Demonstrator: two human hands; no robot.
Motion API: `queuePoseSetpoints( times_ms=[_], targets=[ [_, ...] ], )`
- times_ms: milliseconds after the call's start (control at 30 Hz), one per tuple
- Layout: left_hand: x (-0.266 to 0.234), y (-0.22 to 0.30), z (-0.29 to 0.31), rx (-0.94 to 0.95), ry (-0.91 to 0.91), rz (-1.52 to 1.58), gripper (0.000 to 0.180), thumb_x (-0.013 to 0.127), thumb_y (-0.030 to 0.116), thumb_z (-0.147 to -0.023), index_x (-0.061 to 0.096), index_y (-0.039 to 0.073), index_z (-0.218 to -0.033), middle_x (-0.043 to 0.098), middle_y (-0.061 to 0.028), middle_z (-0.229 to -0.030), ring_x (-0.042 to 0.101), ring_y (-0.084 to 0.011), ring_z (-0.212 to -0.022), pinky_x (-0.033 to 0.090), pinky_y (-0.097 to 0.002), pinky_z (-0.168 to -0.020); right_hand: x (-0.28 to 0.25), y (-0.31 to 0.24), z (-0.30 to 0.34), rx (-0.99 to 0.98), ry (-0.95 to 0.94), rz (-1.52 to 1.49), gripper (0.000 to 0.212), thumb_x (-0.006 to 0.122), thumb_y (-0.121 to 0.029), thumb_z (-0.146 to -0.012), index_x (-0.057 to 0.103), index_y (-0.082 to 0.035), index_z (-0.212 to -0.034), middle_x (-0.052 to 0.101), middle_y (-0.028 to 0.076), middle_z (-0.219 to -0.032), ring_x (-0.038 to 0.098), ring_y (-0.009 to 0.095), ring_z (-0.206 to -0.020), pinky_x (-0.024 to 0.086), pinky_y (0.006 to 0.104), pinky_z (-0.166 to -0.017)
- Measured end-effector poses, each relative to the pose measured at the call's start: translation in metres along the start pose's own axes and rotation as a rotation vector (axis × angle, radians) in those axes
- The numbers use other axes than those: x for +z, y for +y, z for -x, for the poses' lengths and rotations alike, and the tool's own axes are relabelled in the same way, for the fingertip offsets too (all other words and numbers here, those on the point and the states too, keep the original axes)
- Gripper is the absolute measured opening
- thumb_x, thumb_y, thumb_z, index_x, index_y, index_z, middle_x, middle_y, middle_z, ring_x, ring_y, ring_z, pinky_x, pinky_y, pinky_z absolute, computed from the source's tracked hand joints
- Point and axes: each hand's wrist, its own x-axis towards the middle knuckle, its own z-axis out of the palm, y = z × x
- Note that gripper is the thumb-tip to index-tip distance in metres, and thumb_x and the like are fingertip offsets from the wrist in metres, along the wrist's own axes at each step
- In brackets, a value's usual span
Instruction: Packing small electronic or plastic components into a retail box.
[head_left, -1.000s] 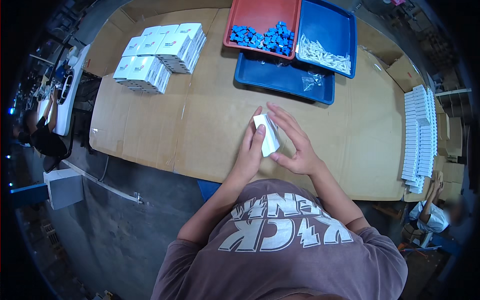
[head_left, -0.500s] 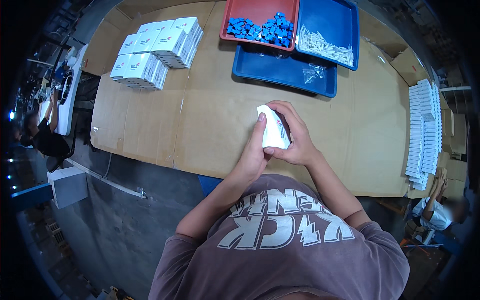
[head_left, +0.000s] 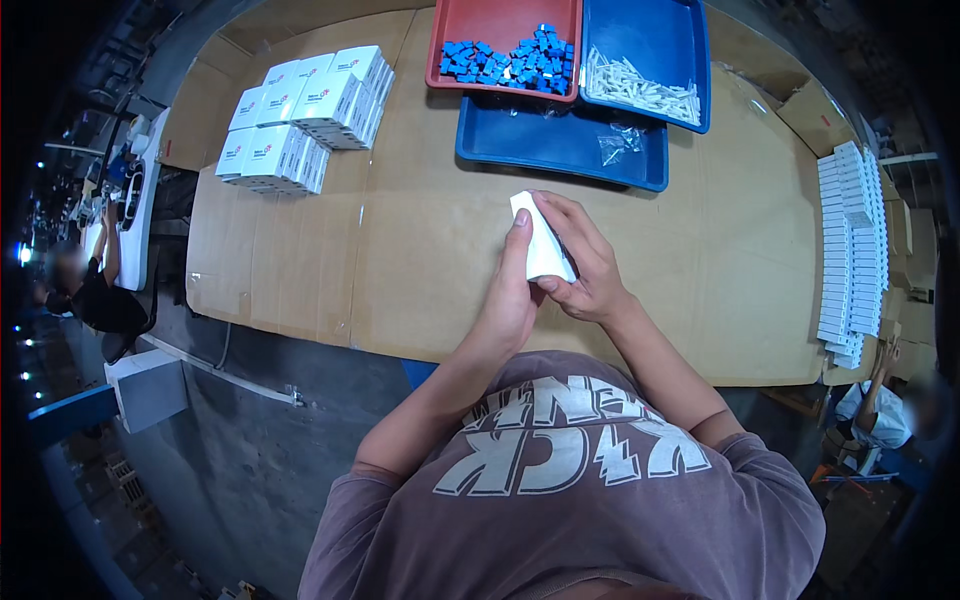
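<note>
While seemingly finished boxes (head_left: 300, 98) stand stacked near the tabletop (head_left: 430, 240)'s far-left corner, both hands (head_left: 592, 280), half curled, grip a white carton (head_left: 544, 252) apparently not yet complete

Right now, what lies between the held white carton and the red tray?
In the head view, going from the white carton to the red tray: a strip of bare cardboard, then the nearer blue tray.
</note>
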Motion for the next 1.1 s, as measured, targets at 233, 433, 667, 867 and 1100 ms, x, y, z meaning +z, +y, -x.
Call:
queuePoseSetpoints(
  times_ms=[233,433,667,867,1100],
  targets=[
    [0.002,-0.011,-0.002,0.035,0.05,0.039,0.066,0.042,0.061,-0.108,0.045,0.008,-0.147,0.058,-0.0071,-0.132,0.058,-0.0175,-0.124,0.047,-0.0354,-0.106,0.007,0.002,0.002,-0.076,0.063,0.068,0.075,0.055,-0.053,-0.104,0.056,0.012,-0.14,0.061,0.033,-0.134,0.065,0.048,-0.119,0.054,0.0465,-0.1],
    [0.0,-0.01,-0.001,0.032,0.095,0.046,0.065,0.041,0.061,-0.108,0.046,0.009,-0.147,0.058,-0.0061,-0.132,0.057,-0.0165,-0.124,0.045,-0.0353,-0.106,0.01,0.003,0.001,-0.08,0.058,0.04,0.075,0.049,-0.054,-0.106,0.054,0.012,-0.142,0.061,0.034,-0.134,0.064,0.05,-0.12,0.054,0.0466,-0.101],
    [-0.015,-0.012,-0.005,0.19,0.126,-0.159,0.058,0.04,0.05,-0.112,0.048,0.004,-0.147,0.061,-0.007,-0.122,0.06,-0.0126,-0.105,0.05,-0.0307,-0.091,0.013,0.001,-0.001,0.039,-0.014,-0.174,0.075,0.049,-0.056,-0.106,0.05,0.005,-0.15,0.051,0.029,-0.151,0.051,0.045,-0.14,0.042,0.0458,-0.116],
    [-0.022,-0.01,-0.007,0.438,0.114,-0.387,0.06,0.04,0.036,-0.114,0.028,0.004,-0.163,0.056,-0.0115,-0.131,0.057,-0.0153,-0.109,0.048,-0.0317,-0.094,0.004,-0.017,-0.001,0.187,-0.077,-0.252,0.064,0.067,-0.038,-0.101,0.052,0.0,-0.151,0.05,0.024,-0.156,0.048,0.038,-0.145,0.042,0.0431,-0.116],
    [-0.03,-0.011,-0.009,0.717,0.172,-0.704,0.067,0.045,0.04,-0.111,0.026,0.001,-0.163,0.052,-0.0153,-0.118,0.057,-0.0235,-0.104,0.047,-0.0365,-0.093,0.011,-0.04,0.001,0.539,0.01,-0.658,0.051,0.066,-0.008,-0.101,0.053,0.001,-0.15,0.052,0.02,-0.155,0.051,0.028,-0.143,0.044,0.0396,-0.116]
  ],
)
